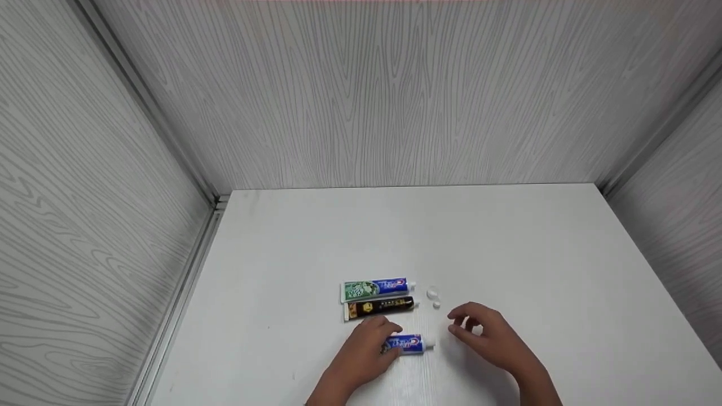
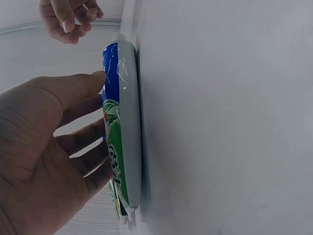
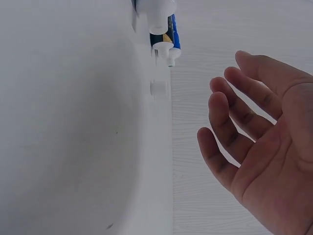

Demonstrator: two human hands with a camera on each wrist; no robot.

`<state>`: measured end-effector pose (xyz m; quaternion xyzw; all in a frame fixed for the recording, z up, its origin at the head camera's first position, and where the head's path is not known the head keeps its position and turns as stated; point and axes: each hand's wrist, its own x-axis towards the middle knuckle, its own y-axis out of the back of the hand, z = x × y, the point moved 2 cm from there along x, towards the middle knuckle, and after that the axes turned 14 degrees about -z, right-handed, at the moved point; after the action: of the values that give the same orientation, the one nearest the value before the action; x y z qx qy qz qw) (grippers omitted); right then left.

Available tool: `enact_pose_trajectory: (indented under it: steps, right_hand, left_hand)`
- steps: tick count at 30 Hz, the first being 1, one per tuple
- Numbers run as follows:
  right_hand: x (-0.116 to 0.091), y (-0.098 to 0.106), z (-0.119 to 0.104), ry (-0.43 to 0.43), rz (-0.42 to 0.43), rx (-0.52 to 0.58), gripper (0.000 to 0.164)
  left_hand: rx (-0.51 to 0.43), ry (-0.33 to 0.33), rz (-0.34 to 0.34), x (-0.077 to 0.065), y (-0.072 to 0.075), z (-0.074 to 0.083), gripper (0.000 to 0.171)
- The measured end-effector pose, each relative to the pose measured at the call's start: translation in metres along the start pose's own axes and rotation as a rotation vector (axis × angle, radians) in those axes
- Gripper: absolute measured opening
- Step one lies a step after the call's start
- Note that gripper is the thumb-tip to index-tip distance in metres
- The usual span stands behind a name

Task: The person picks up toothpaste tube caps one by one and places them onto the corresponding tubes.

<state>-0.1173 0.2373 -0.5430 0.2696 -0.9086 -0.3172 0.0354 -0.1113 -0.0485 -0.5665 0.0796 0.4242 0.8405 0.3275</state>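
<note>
Lying on the table near its front, a blue-and-green toothpaste tube (image 1: pixel 407 343) points its white nozzle to the right. My left hand (image 1: pixel 368 347) holds it across the body, thumb along the near side and fingers on the far side. In the left wrist view the thumb (image 2: pixel 88 85) meets the tube's (image 2: pixel 112 147) edge and the other fingers pass behind it. My right hand (image 1: pixel 486 337) hovers to the right of the nozzle, fingers loosely bent and holding nothing. The right wrist view shows this hand (image 3: pixel 264 127) with its palm bare.
Beyond the left hand lie a black toothpaste tube (image 1: pixel 389 306) and another green-and-blue tube (image 1: pixel 375 289), side by side, nozzles to the right. Small white caps (image 1: pixel 432 292) rest right of those nozzles. Wood-grain panels (image 1: pixel 361 96) wall in the white table (image 1: pixel 271 237) at the back and sides.
</note>
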Motion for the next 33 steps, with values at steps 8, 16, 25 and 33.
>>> enact_pose_trajectory:
  steps: [8,16,25,33]
  right_hand:
    - [0.011,0.002,-0.002,-0.174,0.105,-0.07,0.024]
    - [0.023,0.0,0.003,-0.246,0.146,-0.123,0.027]
    - [0.033,-0.003,0.012,-0.251,0.165,-0.233,0.037]
    - [0.041,-0.006,0.019,-0.268,0.142,-0.216,0.04]
  left_hand:
    - [0.021,0.039,0.101,0.002,0.015,-0.007,0.029]
    - [0.023,0.058,0.189,0.006,0.013,-0.014,0.031]
    - [0.018,0.072,0.197,0.008,0.006,-0.02,0.035]
    - [0.049,0.116,0.186,0.012,0.007,-0.024,0.047]
